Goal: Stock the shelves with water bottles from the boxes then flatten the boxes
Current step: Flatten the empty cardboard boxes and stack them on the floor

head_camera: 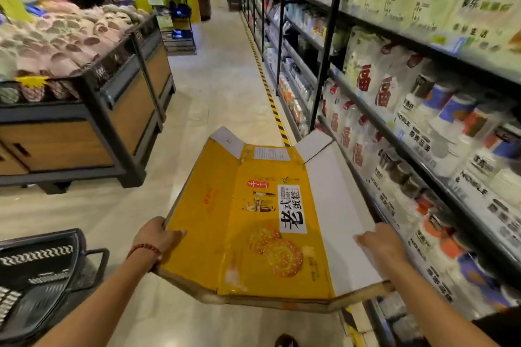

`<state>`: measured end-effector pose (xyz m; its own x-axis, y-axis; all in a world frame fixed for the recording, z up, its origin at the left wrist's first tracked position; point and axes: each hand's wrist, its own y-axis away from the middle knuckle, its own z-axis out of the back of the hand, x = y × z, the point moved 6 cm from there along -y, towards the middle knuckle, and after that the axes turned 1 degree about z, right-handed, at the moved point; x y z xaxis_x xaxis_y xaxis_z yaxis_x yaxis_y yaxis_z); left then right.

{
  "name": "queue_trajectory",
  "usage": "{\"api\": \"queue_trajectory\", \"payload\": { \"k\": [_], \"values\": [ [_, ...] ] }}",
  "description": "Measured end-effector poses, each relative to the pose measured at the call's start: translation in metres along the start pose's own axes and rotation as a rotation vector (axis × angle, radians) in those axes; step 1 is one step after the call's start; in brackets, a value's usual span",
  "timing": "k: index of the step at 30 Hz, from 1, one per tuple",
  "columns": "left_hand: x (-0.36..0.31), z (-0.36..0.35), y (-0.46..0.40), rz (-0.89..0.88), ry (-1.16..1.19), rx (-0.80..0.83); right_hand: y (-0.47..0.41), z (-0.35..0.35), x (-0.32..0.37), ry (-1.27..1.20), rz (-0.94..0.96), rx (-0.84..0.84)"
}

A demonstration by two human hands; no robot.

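Observation:
A flattened yellow cardboard box (253, 222) with a white side panel and a printed pastry picture is held out in front of me over the aisle floor. My left hand (153, 236) grips its left edge, thumb lying on the yellow face. My right hand (380, 242) holds the right edge, fingers on the white panel. The box's end flaps (228, 141) stick out at the far end. On the right, the black shelves (394, 138) hold cups and white packaged goods; no water bottles can be made out in the blur.
A black shopping basket (36, 276) sits at the lower left. A wood-and-black display bin (84, 127) heaped with slippers stands on the left. A yellow-black hazard strip (270, 98) runs along the shelf base. The tiled aisle stretches ahead, with people far down it.

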<state>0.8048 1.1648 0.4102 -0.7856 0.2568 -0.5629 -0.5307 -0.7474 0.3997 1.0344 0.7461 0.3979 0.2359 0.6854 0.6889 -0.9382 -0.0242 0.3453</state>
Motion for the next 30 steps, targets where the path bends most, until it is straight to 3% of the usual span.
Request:
{"api": "queue_trajectory", "payload": {
  "k": [14,30],
  "values": [
    [-0.102,0.0,-0.174,0.138,-0.042,-0.032,-0.206,-0.039,0.126,-0.017,0.011,0.099],
    [-0.227,0.069,-0.488,0.125,-0.026,0.051,-0.438,-0.155,0.324,-0.045,-0.101,0.077]
  ]
}}
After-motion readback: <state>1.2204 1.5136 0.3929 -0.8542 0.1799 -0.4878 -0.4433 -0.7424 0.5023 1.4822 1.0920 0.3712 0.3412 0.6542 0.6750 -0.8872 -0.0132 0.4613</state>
